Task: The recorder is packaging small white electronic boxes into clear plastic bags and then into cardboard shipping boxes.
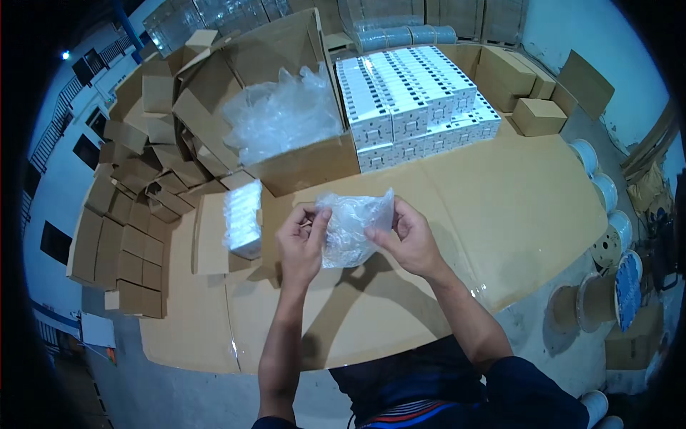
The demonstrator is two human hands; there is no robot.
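A crumpled clear plastic bag (350, 225) hangs between both hands above the cardboard sheet (500, 214) on the floor. My left hand (301, 239) pinches the bag's left edge. My right hand (406, 236) pinches its right edge. Just left of my left hand, a stack of small white boxes in clear wrap (243, 218) stands on the cardboard. Beyond the hands an open carton (300, 161) holds a heap of loose clear plastic bags (282, 114).
A large block of stacked white boxes (414, 100) sits behind the carton. Folded small brown cartons (136, 186) pile up at the left. Closed brown boxes (536, 114) stand at the back right, and cable spools (607, 286) line the right side.
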